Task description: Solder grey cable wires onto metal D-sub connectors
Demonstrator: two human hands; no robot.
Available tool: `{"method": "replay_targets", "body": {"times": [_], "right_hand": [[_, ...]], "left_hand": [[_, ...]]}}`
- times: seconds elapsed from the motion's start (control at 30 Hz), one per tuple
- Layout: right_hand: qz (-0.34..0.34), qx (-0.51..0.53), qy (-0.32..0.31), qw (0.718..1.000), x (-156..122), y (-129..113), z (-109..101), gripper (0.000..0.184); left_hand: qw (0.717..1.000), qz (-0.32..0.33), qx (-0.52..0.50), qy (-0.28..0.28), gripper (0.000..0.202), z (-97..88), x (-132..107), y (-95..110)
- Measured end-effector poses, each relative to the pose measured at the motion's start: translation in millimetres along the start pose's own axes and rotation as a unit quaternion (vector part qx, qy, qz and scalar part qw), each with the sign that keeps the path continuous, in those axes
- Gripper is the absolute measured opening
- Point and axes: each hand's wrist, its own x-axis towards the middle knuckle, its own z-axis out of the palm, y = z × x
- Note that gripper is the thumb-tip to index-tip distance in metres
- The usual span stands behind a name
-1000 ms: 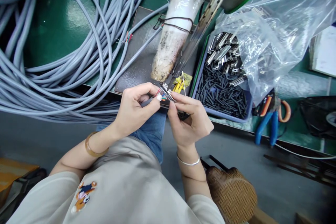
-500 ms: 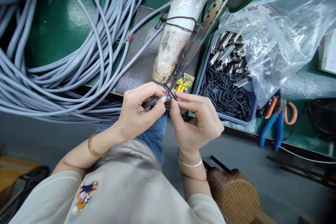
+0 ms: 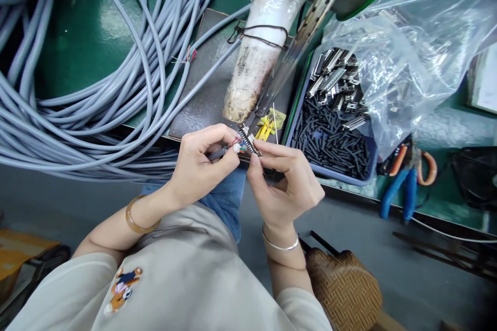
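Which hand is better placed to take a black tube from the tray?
Probably the right hand, despite its connector: the blue tray lies on its side; the left hand grips a cable.

Readable text: none anywhere in view.
Yellow tag: lies at the bench edge; any marks on it are too small and blurred to make out.
Connector: metal shell with a row of pins; no stamp or number can be read.
Grey cable: plain jacket, no legible print.
Shirt emblem: an embroidered cartoon figure, a picture only, without letters.
White sheet: at the right edge, cut off by the frame; nothing can be read on it.
Pliers: blue and orange handles; no brand mark can be made out.
Plastic bag: clear film, glare only, no print legible.
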Motion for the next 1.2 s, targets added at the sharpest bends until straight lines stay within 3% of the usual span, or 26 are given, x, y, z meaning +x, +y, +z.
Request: {"method": "replay_targets", "body": {"times": [0.47,0.6,0.77,1.2], "right_hand": [[0.048,0.019,-0.117,0.992,5.5,-7.4,-15.6,0.014],[0.042,-0.017,-0.146,0.988,5.3,-12.3,-26.8,0.010],[0.019,-0.058,-0.107,0.992,1.4,-17.7,-36.3,0.009],[0.003,-0.076,-0.125,0.989,-6.3,-22.5,-22.4,0.014]], "left_hand": [[0.972,0.209,0.104,-0.008,0.014,1.5,-11.7,-14.5],[0.964,0.234,0.122,-0.010,0.014,1.3,-15.9,-18.2],[0.962,0.242,0.123,-0.013,0.015,0.0,-21.9,-19.9],[0.961,0.250,0.112,-0.022,0.014,-1.0,-34.6,-18.1]]}}
